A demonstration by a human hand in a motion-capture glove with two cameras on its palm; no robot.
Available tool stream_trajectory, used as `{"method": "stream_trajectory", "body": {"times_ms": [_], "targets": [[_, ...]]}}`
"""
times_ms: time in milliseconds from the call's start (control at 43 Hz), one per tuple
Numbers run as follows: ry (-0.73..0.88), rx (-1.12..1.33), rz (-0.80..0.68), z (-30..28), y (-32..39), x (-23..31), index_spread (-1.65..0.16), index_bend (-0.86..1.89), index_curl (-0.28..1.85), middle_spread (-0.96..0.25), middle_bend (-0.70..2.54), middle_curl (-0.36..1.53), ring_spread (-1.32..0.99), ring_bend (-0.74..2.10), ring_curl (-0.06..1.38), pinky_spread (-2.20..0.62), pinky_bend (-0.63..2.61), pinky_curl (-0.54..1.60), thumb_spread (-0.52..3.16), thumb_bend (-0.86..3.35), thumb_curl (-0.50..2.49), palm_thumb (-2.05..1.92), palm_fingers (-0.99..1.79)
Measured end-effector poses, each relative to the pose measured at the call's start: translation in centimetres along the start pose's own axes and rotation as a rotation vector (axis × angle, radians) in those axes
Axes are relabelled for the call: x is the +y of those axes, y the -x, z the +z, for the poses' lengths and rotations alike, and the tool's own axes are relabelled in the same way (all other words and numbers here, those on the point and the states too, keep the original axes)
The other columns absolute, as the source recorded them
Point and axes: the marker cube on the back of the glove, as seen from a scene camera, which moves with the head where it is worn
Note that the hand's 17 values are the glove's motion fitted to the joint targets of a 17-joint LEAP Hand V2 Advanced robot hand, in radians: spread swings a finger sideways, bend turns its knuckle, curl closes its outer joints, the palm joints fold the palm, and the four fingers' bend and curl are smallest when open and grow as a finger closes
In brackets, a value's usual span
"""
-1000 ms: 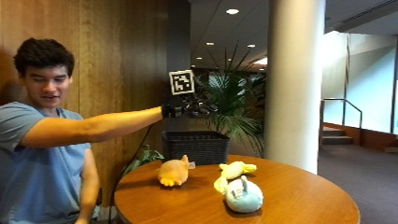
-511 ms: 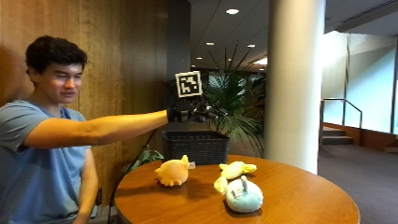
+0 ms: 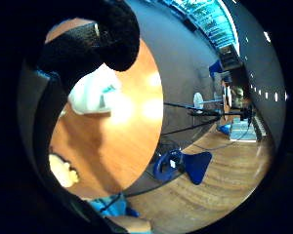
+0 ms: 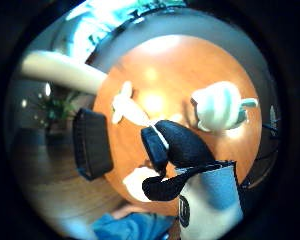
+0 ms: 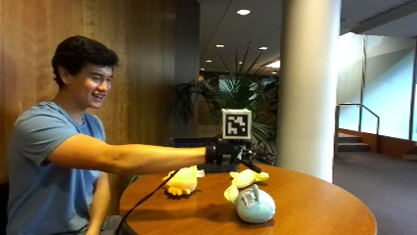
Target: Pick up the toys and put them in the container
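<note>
- Lowered a bit since half a second ago, our gloved right hand [image 5: 224,152] hangs over the table [image 5: 312,205], fingers curled, nothing pinched?
- We agree. Three toys on the wood: orange-yellow one [image 5: 182,180], yellow one [image 5: 242,181], pale blue one [image 5: 255,205]. Black container [image 4: 91,144] sits behind the table's edge

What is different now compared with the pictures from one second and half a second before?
The gloved right hand has come down from high above the table to just over the toys, the arm still stretched out. It holds nothing yet. The three toys stayed in place on the round table: the orange-yellow toy, the pale yellow toy and the light blue toy. The black container also stayed behind the table.
</note>
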Motion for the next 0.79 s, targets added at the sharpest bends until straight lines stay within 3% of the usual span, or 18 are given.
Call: {"method": "stream_trajectory", "body": {"times_ms": [186, 325, 488, 674, 721, 744, 767, 790], "targets": [[0.158, -0.059, 0.182, 7.3, -0.2, -3.0, -0.3, 0.1, 0.18, -0.01, 0.12, 0.26, -0.01, 0.33, 0.18, 0.04, 1.18, 0.4, 1.21, -0.02, 0.21, 0.0, -0.1], [0.267, -0.126, 0.197, 11.4, 0.0, -3.6, -0.3, 0.08, 0.17, 0.0, 0.08, 0.23, 0.01, 0.29, 0.19, 0.05, 1.33, 0.43, 1.14, -0.02, 0.23, 0.0, -0.2], [0.267, -0.124, 0.149, 13.1, -0.1, -3.8, -0.3, 0.09, 0.17, 0.01, 0.09, 0.2, 0.02, 0.29, 0.2, 0.04, 1.42, 0.45, 1.09, -0.02, 0.25, 0.02, -0.22], [0.193, -0.2, 0.164, 13.7, 0.1, -4.0, -0.33, 0.11, 0.16, -0.02, 0.14, 0.19, -0.02, 0.67, 0.3, -0.05, 1.39, 0.43, 1.14, 0.05, 0.29, 0.18, 0.04], [0.171, -0.239, 0.177, 13.6, 0.2, -4.1, -0.34, 0.19, 0.18, -0.03, 0.16, 0.19, -0.06, 0.75, 0.32, -0.12, 1.36, 0.41, 1.18, 0.09, 0.31, 0.24, 0.21], [0.158, -0.253, 0.187, 13.5, 0.3, -4.1, -0.34, 0.12, 0.16, -0.03, 0.13, 0.18, -0.05, 0.72, 0.3, -0.1, 1.38, 0.4, 1.16, 0.06, 0.3, 0.21, 0.06], [0.142, -0.263, 0.199, 13.5, 0.4, -4.2, -0.34, 0.23, 0.21, -0.04, 0.17, 0.2, -0.09, 0.8, 0.35, -0.16, 1.36, 0.41, 1.21, 0.11, 0.32, 0.29, 0.26], [0.125, -0.27, 0.211, 13.4, 0.6, -4.2, -0.34, 0.24, 0.2, -0.05, 0.16, 0.19, -0.11, 0.8, 0.34, -0.18, 1.34, 0.39, 1.23, 0.12, 0.33, 0.31, 0.3]]}}
